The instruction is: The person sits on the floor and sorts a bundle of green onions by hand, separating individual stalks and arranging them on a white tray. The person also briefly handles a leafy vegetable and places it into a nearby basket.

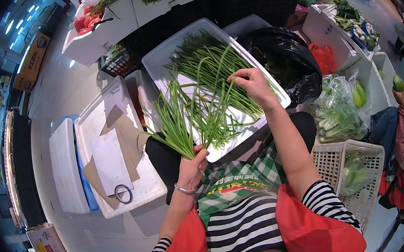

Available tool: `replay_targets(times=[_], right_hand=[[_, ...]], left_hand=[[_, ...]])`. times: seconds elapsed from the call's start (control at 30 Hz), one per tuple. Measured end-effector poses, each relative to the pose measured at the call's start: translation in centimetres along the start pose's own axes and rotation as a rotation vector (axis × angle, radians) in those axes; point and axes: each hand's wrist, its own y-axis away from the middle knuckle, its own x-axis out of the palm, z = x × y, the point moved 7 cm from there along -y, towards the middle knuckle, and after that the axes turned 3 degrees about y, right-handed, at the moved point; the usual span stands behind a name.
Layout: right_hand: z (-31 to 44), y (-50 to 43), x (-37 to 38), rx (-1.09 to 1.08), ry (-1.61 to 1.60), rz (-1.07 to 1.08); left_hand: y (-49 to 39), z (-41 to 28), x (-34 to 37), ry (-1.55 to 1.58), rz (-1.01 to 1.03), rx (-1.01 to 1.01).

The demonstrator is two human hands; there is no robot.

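My left hand (193, 164) is closed round the lower ends of a bunch of garlic chives (176, 127), whose blades fan out upward. My right hand (251, 81) pinches the upper part of a long green blade between thumb and forefinger, above the tray. A white plastic tray (157, 62) lies before me, tilted in view. Many more chives (213, 65) lie in it in a thick layer. Loose and wilted bits (216, 124) are scattered in its near left part.
Left of me, a foam box lid (142, 190) holds cardboard and a roll of tape (123, 194). A black plastic bag (301, 62) stands right of the tray, near bagged greens (338, 110) and a white crate (367, 196). At far right, a co-worker's hand (400, 96) holds a green vegetable (398, 83).
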Motion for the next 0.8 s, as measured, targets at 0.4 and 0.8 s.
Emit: replay_targets(times=[0.4, 0.8], right_hand=[[-2.4, 0.3, -4.5, 0.073, -0.228, -0.066], [-0.6, 2.1, 0.5, -0.453, 0.790, 0.077]], left_hand=[[1.3, -1.3, -1.1, -0.071, -0.028, -0.066], [1.9, -0.3, -2.5, -0.021, -0.031, -0.076]])
